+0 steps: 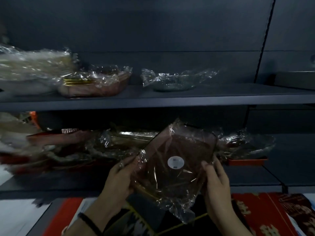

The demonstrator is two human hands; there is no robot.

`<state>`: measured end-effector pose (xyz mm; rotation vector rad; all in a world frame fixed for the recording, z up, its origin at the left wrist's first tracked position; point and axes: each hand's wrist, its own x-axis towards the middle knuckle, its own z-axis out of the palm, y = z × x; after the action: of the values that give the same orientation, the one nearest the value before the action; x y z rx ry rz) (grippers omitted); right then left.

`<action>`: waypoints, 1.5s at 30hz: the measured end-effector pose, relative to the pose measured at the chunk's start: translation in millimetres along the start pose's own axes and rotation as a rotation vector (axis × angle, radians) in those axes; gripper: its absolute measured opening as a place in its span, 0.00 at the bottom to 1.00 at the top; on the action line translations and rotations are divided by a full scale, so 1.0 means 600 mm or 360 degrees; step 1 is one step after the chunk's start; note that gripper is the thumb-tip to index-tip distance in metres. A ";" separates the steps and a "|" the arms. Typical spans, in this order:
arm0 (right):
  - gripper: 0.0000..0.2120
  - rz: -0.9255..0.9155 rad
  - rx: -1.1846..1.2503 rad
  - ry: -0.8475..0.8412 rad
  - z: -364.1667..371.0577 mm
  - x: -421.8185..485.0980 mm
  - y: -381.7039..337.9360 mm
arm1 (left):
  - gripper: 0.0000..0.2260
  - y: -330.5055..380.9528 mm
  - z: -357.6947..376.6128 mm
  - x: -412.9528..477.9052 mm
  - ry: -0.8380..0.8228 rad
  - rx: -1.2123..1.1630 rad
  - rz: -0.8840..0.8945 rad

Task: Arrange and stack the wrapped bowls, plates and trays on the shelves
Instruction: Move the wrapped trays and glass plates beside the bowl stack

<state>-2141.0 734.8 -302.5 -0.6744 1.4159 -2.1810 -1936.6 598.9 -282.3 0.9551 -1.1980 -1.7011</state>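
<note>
Two dark shelves fill the frame: the upper shelf [170, 99] crosses the middle and the lower shelf [255, 182] lies beneath it. On the upper shelf, from left to centre, stand a pale wrapped stack [30, 68], a brown wrapped dish [95, 86] and a clear wrapped bowl [172, 80], with bare board to the right of the bowl. A loose pile of wrapped trays [85, 147] crowds the left and centre of the lower shelf. A second clear wrapped bowl [247, 143] sits at centre right. Red patterned boxes [264, 215] occupy the bottom right.

The wrapped brown tray [179, 150] is held at lower centre, in front of the lower shelf opening and resting on neither shelf. It is tilted, seemingly with its underside toward the camera. Its long axis runs from lower left to upper right, and the far end overlaps the pile. The left hand [119, 176] grasps its left edge and the right hand [216, 178] grasps its right edge, the thumbs on the near face. Both hands sit at the near half, so the tray projects up and away from the grip. Neither hand is clearly nearer the shelves.

A round white sticker [175, 161] marks the tray's centre, but its print is too small to read. The red label [69, 131] on the pile is likewise illegible.
</note>
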 end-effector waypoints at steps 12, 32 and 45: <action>0.18 -0.0386 -0.0893 -0.0721 0.064 -0.175 -0.039 | 0.10 0.022 -0.124 -0.108 0.0496 0.0308 0.0537; 0.03 -0.1074 -0.0793 -0.0803 0.167 -0.326 -0.181 | 0.09 0.234 -0.289 -0.389 -0.0002 0.1413 0.1441; 0.08 -0.1388 -0.0923 -0.0694 0.234 -0.307 -0.341 | 0.09 0.382 -0.264 -0.405 0.0442 0.1498 0.1820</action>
<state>-1932.7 824.2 -92.8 -2.1578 1.6855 -1.9071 -1657.6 723.6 -73.8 0.6900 -1.8503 -0.0644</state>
